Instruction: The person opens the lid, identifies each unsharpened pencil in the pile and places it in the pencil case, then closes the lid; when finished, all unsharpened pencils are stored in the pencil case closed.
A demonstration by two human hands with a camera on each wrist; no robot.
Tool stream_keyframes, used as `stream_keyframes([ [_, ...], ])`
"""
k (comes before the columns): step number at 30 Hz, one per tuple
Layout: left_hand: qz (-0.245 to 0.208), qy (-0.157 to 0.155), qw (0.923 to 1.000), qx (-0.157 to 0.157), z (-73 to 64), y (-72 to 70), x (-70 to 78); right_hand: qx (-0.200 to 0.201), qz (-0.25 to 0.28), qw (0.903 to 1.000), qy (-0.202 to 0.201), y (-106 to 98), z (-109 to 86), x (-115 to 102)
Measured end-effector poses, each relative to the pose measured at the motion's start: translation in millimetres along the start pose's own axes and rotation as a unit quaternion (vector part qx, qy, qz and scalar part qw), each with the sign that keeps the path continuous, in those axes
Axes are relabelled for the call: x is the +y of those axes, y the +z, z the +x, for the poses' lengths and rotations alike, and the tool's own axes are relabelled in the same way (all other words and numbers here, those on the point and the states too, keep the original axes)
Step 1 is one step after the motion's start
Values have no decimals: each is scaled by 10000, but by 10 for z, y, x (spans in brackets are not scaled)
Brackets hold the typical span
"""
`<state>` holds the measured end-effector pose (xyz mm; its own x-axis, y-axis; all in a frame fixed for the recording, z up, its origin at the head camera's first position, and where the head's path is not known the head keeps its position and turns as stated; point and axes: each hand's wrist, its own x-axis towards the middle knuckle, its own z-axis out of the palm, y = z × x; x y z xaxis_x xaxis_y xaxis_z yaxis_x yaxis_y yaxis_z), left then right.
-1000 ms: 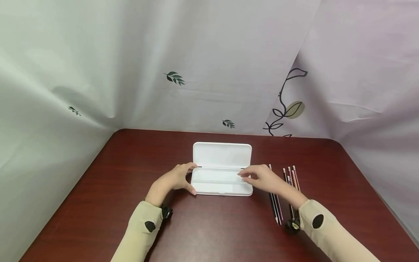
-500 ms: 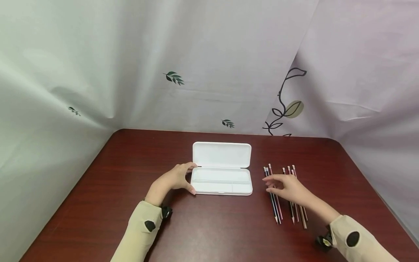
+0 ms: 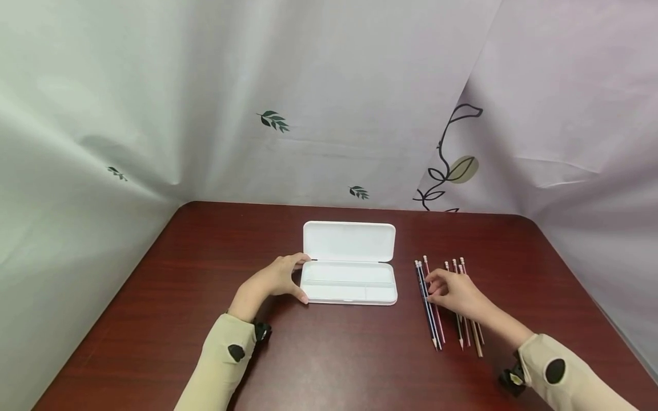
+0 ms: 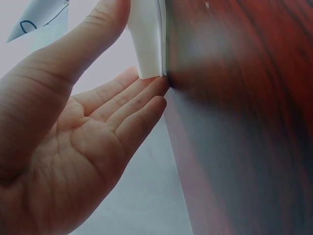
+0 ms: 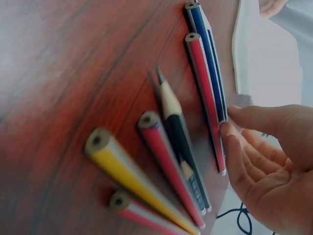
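A white pencil case (image 3: pixel 349 241) lies with its lid raised, its shallow compartments facing up. My left hand (image 3: pixel 280 276) holds the case's left end, thumb at the front corner and fingers at the back; in the left wrist view those fingers (image 4: pixel 139 117) reach the case's end (image 4: pixel 146 44). To the right of the case, my right hand (image 3: pixel 454 291) pinches at a red pencil (image 5: pixel 203 73) with thumb and index finger. Two dark blue pencils (image 3: pixel 429 314) lie just left of it, partly behind the fingertips in the right wrist view.
A second group of pencils lies under and right of my right wrist, including a yellow one (image 5: pixel 127 166), a pink one (image 5: pixel 164 156) and a sharpened dark one (image 5: pixel 178 132). They rest on the reddish-brown table (image 3: pixel 349 365). A pale curtain (image 3: pixel 329 103) stands behind the table.
My right hand has moved right from over the case to the nearer pencil group, and its fingers have drawn in at the red pencil. My left hand stays at the case.
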<state>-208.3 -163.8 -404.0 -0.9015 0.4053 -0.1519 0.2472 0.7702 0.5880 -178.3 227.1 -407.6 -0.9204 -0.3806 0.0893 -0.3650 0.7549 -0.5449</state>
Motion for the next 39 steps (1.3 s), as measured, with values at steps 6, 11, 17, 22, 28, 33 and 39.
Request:
stream_keyframes([
  [6,-18,-33,10000,9,-4,-2,14,251,-252,9987,360,44,47,-59],
  [11,-32,-55,10000,24,-6,1,20,133,-136,9965,813,57,78,-107],
  [17,11,-89,10000,9,-5,4,21,-409,123,9887,1438,37,146,-146],
  [22,45,-100,9999,7,-6,2,13,-690,285,9806,1812,9,248,-119],
  [28,39,-42,10000,-1,-5,10,16,-567,197,9804,1878,8,310,-97],
  [33,59,-62,10000,-10,-4,14,9,-566,195,9822,1782,11,336,-85],
  [39,57,-57,10000,7,-5,9,4,-746,709,9792,1750,-79,374,-50],
])
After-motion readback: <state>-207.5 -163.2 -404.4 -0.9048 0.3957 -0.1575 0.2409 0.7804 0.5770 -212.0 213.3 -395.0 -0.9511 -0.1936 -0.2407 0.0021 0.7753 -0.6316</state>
